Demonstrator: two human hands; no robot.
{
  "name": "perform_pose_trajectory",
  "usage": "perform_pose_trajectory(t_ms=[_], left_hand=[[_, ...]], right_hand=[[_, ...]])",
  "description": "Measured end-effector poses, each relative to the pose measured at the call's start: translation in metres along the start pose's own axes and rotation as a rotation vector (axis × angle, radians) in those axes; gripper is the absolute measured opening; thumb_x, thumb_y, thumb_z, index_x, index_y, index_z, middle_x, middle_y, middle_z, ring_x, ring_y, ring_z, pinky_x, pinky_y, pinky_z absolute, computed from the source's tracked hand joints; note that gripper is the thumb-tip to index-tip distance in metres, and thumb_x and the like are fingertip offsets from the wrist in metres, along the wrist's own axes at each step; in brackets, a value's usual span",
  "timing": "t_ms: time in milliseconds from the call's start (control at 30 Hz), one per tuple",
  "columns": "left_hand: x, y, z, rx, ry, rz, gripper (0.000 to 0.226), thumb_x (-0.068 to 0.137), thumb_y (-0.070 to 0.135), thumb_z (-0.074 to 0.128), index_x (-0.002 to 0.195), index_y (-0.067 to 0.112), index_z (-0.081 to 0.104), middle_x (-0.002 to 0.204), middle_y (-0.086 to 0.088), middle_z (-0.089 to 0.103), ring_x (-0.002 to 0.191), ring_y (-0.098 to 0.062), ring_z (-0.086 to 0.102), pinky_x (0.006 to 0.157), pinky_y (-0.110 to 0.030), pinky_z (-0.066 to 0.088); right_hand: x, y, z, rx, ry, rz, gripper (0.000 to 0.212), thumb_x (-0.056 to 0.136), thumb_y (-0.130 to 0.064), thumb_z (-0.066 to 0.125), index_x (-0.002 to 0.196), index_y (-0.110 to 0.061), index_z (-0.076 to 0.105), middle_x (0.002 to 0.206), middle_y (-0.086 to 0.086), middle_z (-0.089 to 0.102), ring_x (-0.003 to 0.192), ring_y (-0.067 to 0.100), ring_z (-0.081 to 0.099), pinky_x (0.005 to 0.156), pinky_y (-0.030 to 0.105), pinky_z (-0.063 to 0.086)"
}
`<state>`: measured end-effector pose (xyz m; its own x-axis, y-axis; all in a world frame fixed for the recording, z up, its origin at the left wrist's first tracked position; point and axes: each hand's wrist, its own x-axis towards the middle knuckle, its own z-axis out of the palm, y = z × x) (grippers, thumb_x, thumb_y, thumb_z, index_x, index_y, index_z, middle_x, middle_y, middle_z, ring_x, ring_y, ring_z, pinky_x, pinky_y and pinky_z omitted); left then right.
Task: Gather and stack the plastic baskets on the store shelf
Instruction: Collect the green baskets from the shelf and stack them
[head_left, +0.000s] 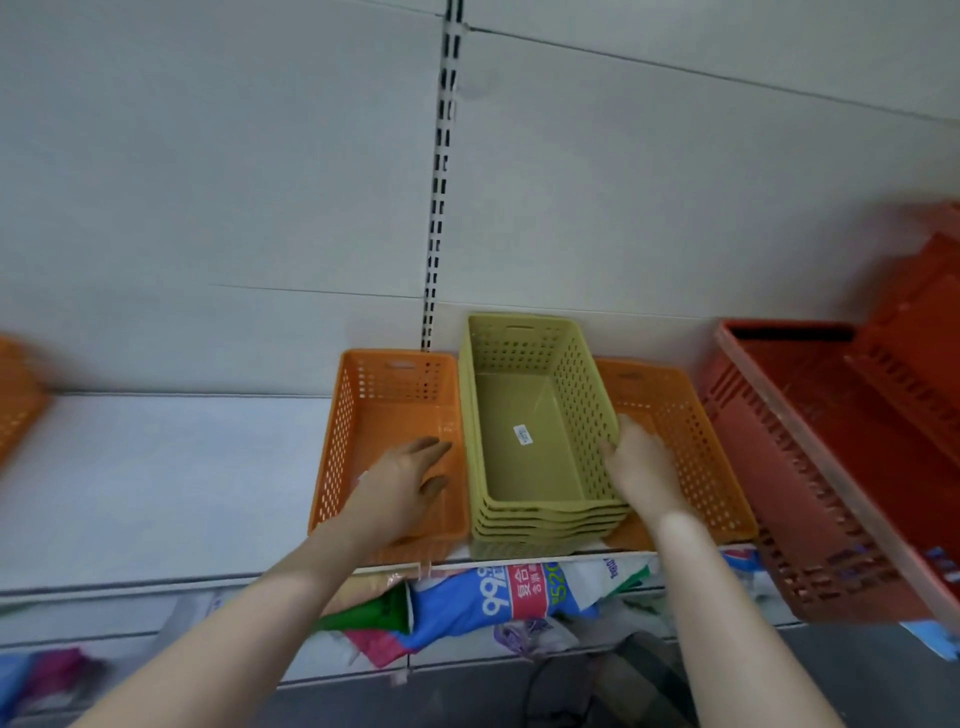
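A stack of several olive-green perforated baskets (524, 447) stands in the middle of the white shelf (156, 478). An orange basket (358, 415) sits against its left side, and another orange basket (680, 431) against its right. My left hand (410, 478) hovers over the left orange basket with fingers spread, holding nothing. My right hand (636, 462) grips the right wall of the top green basket, thumb inside, fingers outside over the right orange basket.
Large red crates (810, 467) lean at the right, overhanging the shelf edge. Part of another orange basket (18, 400) shows at the far left. Printed bags (498, 597) lie on the shelf below. A slotted upright (441, 171) runs up the back panel.
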<state>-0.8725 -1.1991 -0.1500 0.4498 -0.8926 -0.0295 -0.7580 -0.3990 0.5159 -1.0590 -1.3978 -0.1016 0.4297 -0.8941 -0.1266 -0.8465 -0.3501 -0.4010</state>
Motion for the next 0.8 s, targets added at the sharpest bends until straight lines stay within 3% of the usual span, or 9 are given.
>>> perform_pose_trajectory(t_ms=[133,233,300,400,467,567,633,800], left_hand=[[-0.021,-0.038,-0.015,-0.001,0.115,-0.114,0.047,0.090,0.021,0.063,0.136,0.014,0.056,0.140,-0.011,0.056,0.125,-0.030,0.054,0.103,-0.034,0.041],[-0.047,-0.065,-0.032,-0.004,0.205,-0.180,0.042,0.089,0.018,0.063,0.131,0.013,0.061,0.135,-0.009,0.060,0.120,-0.029,0.059,0.098,-0.034,0.046],[-0.070,-0.081,-0.044,0.002,0.259,-0.215,0.040,0.090,0.019,0.062,0.130,0.016,0.062,0.134,-0.005,0.061,0.120,-0.025,0.059,0.098,-0.032,0.045],[-0.111,-0.107,-0.061,-0.020,0.330,-0.299,0.037,0.093,0.023,0.060,0.130,0.020,0.062,0.133,-0.001,0.062,0.118,-0.024,0.060,0.096,-0.031,0.045],[-0.145,-0.129,-0.072,-0.075,0.378,-0.380,0.035,0.094,0.024,0.058,0.129,0.022,0.062,0.132,0.001,0.062,0.118,-0.022,0.060,0.095,-0.031,0.045],[-0.203,-0.165,-0.089,-0.220,0.510,-0.510,0.032,0.093,0.020,0.060,0.124,0.024,0.065,0.122,0.003,0.066,0.104,-0.019,0.065,0.089,-0.032,0.050],[-0.244,-0.191,-0.103,-0.274,0.563,-0.603,0.032,0.092,0.019,0.060,0.123,0.025,0.066,0.117,0.002,0.068,0.096,-0.017,0.066,0.088,-0.035,0.052],[-0.346,-0.255,-0.140,-0.315,0.723,-0.757,0.030,0.091,0.017,0.061,0.119,0.023,0.068,0.112,0.006,0.070,0.096,-0.013,0.066,0.089,-0.034,0.052]], right_hand=[[-0.007,-0.012,-0.001,-0.124,0.091,-0.052,0.035,0.092,-0.009,0.053,0.127,-0.012,0.050,0.118,0.018,0.065,0.110,0.039,0.060,0.086,0.042,0.048],[-0.015,-0.043,0.005,-0.155,0.283,-0.245,0.050,0.086,-0.004,0.058,0.136,-0.005,0.049,0.132,0.022,0.056,0.127,0.042,0.046,0.104,0.047,0.041],[-0.027,-0.074,0.015,-0.091,0.379,-0.401,0.047,0.087,-0.006,0.060,0.134,-0.002,0.053,0.132,0.023,0.058,0.128,0.042,0.046,0.111,0.047,0.037],[-0.060,-0.128,0.041,0.075,0.394,-0.572,0.038,0.091,-0.006,0.056,0.128,-0.004,0.059,0.128,0.018,0.063,0.124,0.037,0.052,0.108,0.040,0.036],[-0.089,-0.163,0.072,0.154,0.338,-0.670,0.034,0.094,-0.011,0.051,0.125,-0.006,0.062,0.125,0.015,0.065,0.119,0.035,0.056,0.103,0.035,0.036],[-0.138,-0.210,0.127,0.273,0.124,-0.765,0.035,0.096,-0.018,0.046,0.124,-0.008,0.063,0.125,0.011,0.065,0.116,0.032,0.059,0.100,0.029,0.036],[-0.174,-0.240,0.163,0.306,-0.013,-0.797,0.033,0.097,-0.020,0.047,0.124,-0.010,0.063,0.124,0.008,0.066,0.114,0.028,0.061,0.098,0.032,0.042],[-0.261,-0.323,0.242,0.342,-0.231,-0.852,0.045,0.094,-0.034,0.038,0.122,-0.012,0.065,0.115,0.006,0.070,0.103,0.025,0.066,0.087,0.032,0.048]])
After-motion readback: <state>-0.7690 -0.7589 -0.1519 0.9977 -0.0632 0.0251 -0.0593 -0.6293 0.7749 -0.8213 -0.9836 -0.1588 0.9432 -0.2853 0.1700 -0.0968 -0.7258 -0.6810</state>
